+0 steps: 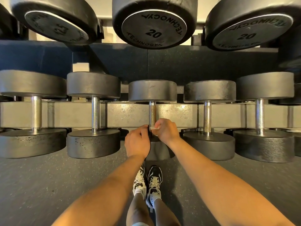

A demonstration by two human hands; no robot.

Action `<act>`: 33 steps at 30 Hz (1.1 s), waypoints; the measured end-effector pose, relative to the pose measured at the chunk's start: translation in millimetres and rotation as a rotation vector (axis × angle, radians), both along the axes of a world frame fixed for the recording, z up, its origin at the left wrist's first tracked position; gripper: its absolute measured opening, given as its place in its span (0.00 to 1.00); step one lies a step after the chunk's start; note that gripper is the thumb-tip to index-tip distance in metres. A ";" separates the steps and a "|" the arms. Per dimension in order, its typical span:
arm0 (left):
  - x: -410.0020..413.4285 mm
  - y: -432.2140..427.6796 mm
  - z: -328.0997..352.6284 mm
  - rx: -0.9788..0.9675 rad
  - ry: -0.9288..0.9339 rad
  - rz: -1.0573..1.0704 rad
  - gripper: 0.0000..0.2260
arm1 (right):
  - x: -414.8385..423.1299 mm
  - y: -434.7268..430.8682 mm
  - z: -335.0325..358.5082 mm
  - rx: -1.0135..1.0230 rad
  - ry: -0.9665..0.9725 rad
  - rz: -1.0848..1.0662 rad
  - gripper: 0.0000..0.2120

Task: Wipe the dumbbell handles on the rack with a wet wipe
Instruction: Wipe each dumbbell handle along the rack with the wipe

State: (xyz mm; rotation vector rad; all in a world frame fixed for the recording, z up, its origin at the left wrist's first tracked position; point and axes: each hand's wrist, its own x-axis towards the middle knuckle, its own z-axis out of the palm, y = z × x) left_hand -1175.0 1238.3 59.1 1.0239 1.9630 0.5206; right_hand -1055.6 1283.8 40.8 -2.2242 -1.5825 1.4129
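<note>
Right hand (166,128) is down at the near end of the middle dumbbell's handle (152,114), fingers curled shut around a small white wet wipe (152,128) that peeks out between thumb and knuckles, pressed against the knurled steel. Left hand (137,141) is tucked in just beside it, fingers bent toward the same spot, touching or nearly touching the wipe; whether it actually grips anything I cannot tell from here, the fingertips are hidden behind the knuckles.

That dumbbell sits in the lower row of the rack (130,114), handle running away from the person, its near head mostly hidden under the two wrists. Two dumbbells lie to the left and two to the right, their handles (95,112) bare and untouched by either hand, and bigger ones marked 20 (154,33) hang overhead on the upper tier.

So this looks like the wiping step on the centre handle, caught right at its near end. My read: the stroke wants to travel up the length of the bar toward the far head (152,90), with the wipe wrapped round so the underside gets covered too. After that, it calls for shifting sideways to a neighbouring handle (207,117), keeping the wipe bunched firmly so it doesn't snag on the knurling.
</note>
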 end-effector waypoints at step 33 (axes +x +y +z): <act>-28.3 -34.7 208.4 0.179 -0.469 -0.083 0.07 | -37.7 -56.6 239.4 0.162 0.478 -0.421 0.07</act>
